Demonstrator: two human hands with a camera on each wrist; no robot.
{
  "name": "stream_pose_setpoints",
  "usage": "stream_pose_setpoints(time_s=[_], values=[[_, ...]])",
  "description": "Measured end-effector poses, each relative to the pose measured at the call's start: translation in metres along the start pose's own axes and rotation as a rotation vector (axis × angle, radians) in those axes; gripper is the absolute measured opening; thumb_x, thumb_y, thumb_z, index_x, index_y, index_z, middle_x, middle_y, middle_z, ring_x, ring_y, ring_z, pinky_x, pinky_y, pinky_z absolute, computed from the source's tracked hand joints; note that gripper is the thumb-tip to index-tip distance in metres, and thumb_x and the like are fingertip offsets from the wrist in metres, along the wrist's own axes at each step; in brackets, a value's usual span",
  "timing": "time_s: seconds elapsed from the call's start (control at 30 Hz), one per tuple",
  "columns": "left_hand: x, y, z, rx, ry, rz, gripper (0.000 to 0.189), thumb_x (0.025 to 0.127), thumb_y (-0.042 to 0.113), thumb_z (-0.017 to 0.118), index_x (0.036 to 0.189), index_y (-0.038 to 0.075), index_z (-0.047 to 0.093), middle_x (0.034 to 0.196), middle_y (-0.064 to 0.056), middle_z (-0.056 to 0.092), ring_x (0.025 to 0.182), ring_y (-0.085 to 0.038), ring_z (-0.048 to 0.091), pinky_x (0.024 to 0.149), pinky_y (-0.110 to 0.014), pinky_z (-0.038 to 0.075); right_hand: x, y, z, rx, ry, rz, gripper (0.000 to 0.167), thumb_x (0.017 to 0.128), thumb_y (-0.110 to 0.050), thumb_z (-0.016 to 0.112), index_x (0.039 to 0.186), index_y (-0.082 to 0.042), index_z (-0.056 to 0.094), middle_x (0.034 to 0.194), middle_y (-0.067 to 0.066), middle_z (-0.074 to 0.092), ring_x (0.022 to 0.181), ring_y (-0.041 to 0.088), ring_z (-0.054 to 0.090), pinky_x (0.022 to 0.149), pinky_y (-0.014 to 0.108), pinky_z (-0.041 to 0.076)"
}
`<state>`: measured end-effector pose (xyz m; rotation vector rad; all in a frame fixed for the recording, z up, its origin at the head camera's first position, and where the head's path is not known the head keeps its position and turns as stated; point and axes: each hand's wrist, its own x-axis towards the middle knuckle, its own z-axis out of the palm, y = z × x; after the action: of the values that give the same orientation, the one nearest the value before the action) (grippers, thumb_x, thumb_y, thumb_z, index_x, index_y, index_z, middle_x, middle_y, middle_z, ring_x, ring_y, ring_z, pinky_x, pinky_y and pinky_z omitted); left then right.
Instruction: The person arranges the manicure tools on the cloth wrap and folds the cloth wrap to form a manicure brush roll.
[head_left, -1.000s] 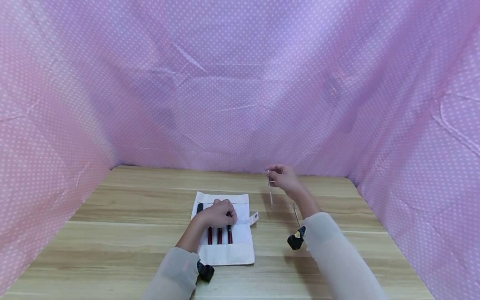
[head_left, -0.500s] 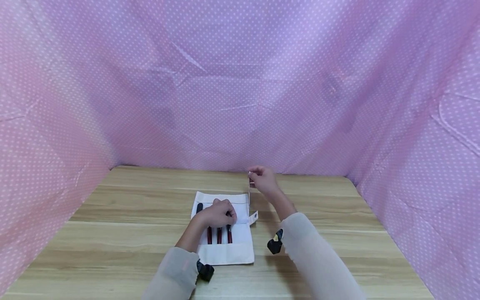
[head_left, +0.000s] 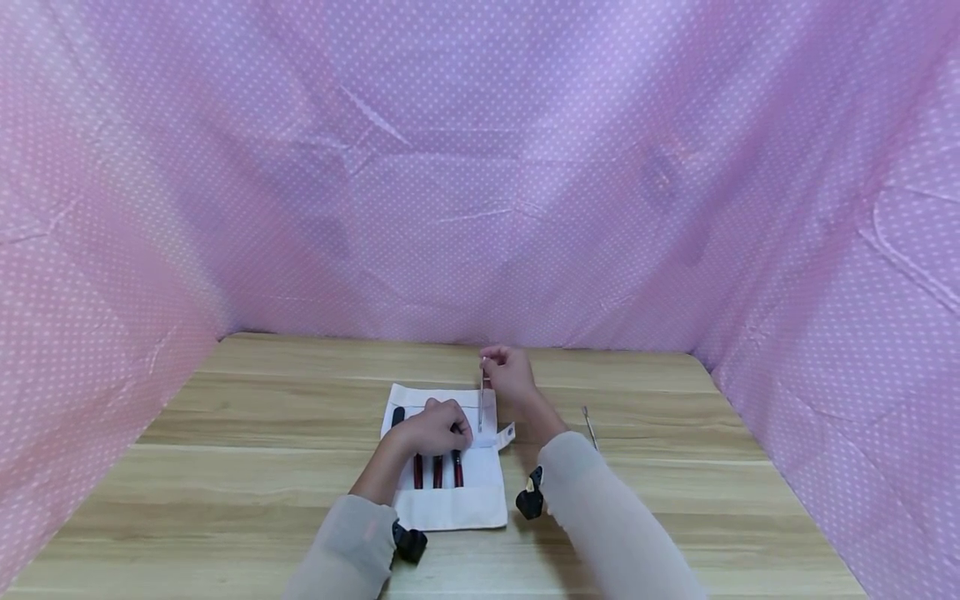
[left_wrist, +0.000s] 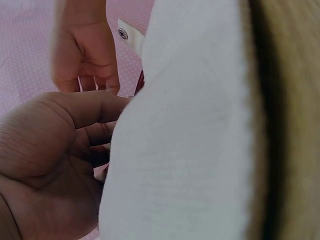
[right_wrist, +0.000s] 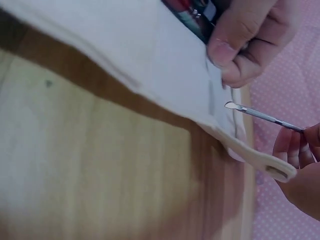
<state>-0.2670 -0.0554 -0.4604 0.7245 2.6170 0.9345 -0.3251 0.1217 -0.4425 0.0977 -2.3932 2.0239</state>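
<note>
A white cloth roll-up pouch (head_left: pixel 450 510) lies unfolded on the wooden table. Over its middle, my left hand (head_left: pixel 437 427) curls its fingers and pinches the pouch's cloth, seen close up in the right wrist view. Several dark red-handled tools (head_left: pixel 438 472) lie in the pouch, partly under that hand. My right hand (head_left: pixel 513 375) holds a thin metal cuticle pusher (head_left: pixel 482 404) by its upper end, over the pouch's far right part. The pusher's flat, spoon-like tip (right_wrist: pixel 231 105) points toward the pouch in the right wrist view.
Another slim metal tool (head_left: pixel 590 429) lies on the table (head_left: pixel 262 467) to the right, partly behind the right sleeve. A snap strap (head_left: pixel 507 436) sticks out from the pouch's right edge. Pink dotted cloth (head_left: pixel 480 208) hangs behind and at both sides.
My right hand has carried the cuticle pusher leftward from beside the pouch to above it, and slightly lower. The left hand has stayed in place on the pouch.
</note>
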Motion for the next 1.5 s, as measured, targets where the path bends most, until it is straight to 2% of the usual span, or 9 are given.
stream_pose_setpoints(time_s=[0.13,0.43,0.73,1.0,1.1,1.27,1.5], values=[[0.0001,-0.0006,0.0001,-0.003,0.003,0.010,0.018,0.093,0.010,0.070,0.078,0.020,0.074,0.085,0.009,0.062,0.096,-0.025,0.042,0.082,-0.040,0.039,-0.0005,0.0038,0.0046,-0.013,-0.012,0.014,0.024,0.100,0.003,0.055,0.121,0.010,0.064,0.092,0.010,0.063,0.080,0.024,0.066,0.070,0.030,0.059],[-0.0004,-0.0018,0.0008,-0.014,0.000,0.021,0.019,0.093,0.010,0.069,0.078,0.020,0.073,0.089,0.009,0.061,0.097,-0.024,0.041,0.084,-0.041,0.037,-0.0038,0.0071,0.0103,-0.038,-0.042,0.042,0.023,0.100,0.004,0.054,0.119,0.008,0.065,0.096,0.014,0.065,0.079,0.018,0.063,0.072,0.030,0.059],[0.0011,-0.0041,0.0016,-0.006,0.000,0.033,0.020,0.092,0.008,0.069,0.077,0.020,0.074,0.084,0.009,0.063,0.097,-0.025,0.042,0.084,-0.041,0.038,-0.0052,0.0105,0.0112,-0.040,-0.088,0.085,0.022,0.100,0.002,0.054,0.118,0.006,0.067,0.101,0.017,0.067,0.084,0.020,0.064,0.072,0.029,0.059],[-0.0022,-0.0033,0.0010,0.008,0.004,0.046,0.016,0.091,0.008,0.069,0.080,0.019,0.073,0.097,0.006,0.057,0.098,-0.025,0.041,0.086,-0.041,0.037,-0.0009,0.0095,0.0103,-0.022,-0.068,0.109,0.022,0.100,0.003,0.054,0.117,0.007,0.068,0.093,0.011,0.065,0.077,0.016,0.061,0.068,0.026,0.057],[-0.0020,-0.0031,0.0009,0.008,0.004,0.045,0.016,0.092,0.008,0.070,0.080,0.019,0.073,0.096,0.007,0.058,0.098,-0.024,0.041,0.086,-0.041,0.038,-0.0007,0.0084,0.0098,-0.017,-0.073,0.120,0.021,0.099,0.003,0.055,0.116,0.008,0.068,0.091,0.010,0.065,0.076,0.015,0.060,0.067,0.024,0.057],[-0.0009,-0.0032,0.0004,0.003,0.003,0.035,0.017,0.093,0.009,0.070,0.080,0.020,0.073,0.095,0.009,0.058,0.098,-0.024,0.041,0.086,-0.041,0.038,-0.0025,0.0075,0.0089,-0.041,-0.119,0.131,0.019,0.098,0.004,0.056,0.113,0.008,0.068,0.086,0.008,0.063,0.072,0.014,0.060,0.064,0.023,0.055],[-0.0007,-0.0053,-0.0013,0.003,-0.003,0.044,0.016,0.093,0.009,0.070,0.081,0.020,0.072,0.100,0.005,0.056,0.098,-0.025,0.040,0.085,-0.041,0.038,-0.0042,0.0082,0.0075,-0.096,-0.192,0.132,0.016,0.095,0.008,0.058,0.107,0.007,0.068,0.082,0.008,0.063,0.067,0.015,0.061,0.063,0.025,0.054]])
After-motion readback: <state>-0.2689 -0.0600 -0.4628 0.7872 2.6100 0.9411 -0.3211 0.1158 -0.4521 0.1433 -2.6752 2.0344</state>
